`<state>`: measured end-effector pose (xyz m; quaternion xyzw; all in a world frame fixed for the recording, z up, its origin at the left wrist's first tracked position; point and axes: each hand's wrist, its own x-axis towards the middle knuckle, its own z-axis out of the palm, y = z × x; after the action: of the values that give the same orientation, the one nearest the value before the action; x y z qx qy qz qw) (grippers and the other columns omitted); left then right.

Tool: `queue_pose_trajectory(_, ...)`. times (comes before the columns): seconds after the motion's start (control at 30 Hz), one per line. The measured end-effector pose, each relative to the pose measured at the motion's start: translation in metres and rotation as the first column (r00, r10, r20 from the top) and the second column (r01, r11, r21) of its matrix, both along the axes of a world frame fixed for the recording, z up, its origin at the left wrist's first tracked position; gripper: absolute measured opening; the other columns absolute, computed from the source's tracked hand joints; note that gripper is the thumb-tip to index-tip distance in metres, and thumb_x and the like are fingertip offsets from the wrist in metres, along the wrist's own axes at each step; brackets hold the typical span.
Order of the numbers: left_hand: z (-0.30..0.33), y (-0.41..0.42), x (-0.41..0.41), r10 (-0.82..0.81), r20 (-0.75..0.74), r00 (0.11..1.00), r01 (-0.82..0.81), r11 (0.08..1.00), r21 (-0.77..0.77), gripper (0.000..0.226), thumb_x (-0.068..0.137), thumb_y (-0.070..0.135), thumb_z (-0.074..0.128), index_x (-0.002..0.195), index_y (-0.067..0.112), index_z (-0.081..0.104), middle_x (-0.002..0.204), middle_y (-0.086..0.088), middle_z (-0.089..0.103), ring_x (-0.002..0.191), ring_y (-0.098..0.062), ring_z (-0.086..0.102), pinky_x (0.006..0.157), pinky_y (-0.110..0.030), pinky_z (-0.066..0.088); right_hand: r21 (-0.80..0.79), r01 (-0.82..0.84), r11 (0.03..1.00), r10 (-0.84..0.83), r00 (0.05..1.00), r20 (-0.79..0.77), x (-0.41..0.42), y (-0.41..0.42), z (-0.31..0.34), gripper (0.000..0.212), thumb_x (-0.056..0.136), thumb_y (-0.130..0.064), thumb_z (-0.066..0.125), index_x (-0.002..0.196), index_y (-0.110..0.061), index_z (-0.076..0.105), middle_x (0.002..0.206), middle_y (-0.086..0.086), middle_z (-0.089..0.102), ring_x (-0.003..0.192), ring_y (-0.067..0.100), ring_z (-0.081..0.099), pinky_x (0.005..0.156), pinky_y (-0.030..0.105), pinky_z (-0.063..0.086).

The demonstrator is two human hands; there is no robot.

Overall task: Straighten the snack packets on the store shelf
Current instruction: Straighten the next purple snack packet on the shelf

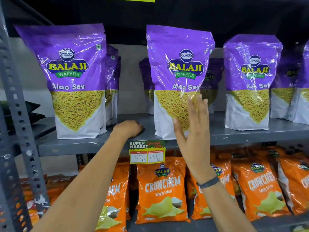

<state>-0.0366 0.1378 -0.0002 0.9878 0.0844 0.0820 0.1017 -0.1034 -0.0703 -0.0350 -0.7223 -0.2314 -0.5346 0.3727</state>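
Note:
Purple Balaji Aloo Sev packets stand upright on the grey metal shelf (87, 144): a left packet (75, 81), a middle packet (177, 72) and a right packet (250, 81), with more packets behind each. My right hand (194, 129) is open with fingers spread, its palm at the lower right front of the middle packet; whether it touches is unclear. My left hand (128, 128) rests curled on the shelf's front edge between the left and middle packets, holding no packet.
A price tag (147, 152) hangs from the shelf edge. Orange Crunchem packets (162, 190) fill the lower shelf. A perforated grey upright (15, 114) stands at the left. Bare shelf shows between the packet rows.

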Motion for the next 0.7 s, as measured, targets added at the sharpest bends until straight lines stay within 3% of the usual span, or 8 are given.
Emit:
queue_pose_trajectory(0.2,0.000,0.002,0.003,0.000,-0.006,1.000,0.000,1.000,-0.002,0.050,0.095,0.038,0.030,0.128,0.010,0.054,0.138,-0.019,0.054,0.122,-0.033,0.051,0.104,-0.044,0.041,-0.085,0.029,0.996,-0.026,0.999,0.041,0.007,0.003,-0.014,0.047,0.096,-0.018,0.056,0.141,-0.015,0.045,0.156,0.011,0.029,0.146,0.031,0.019,0.107,0.053,0.042)
queue_pose_trajectory(0.7,-0.001,0.004,0.005,-0.004,0.001,1.000,0.003,1.000,0.014,0.052,0.094,0.040,0.030,0.130,0.011,0.053,0.142,-0.016,0.051,0.127,-0.033,0.048,0.108,-0.046,0.039,-0.086,0.007,0.996,-0.007,1.000,0.001,0.024,0.009,-0.014,0.046,0.097,-0.019,0.055,0.141,-0.017,0.047,0.156,0.009,0.029,0.147,0.028,0.018,0.104,0.052,0.045)
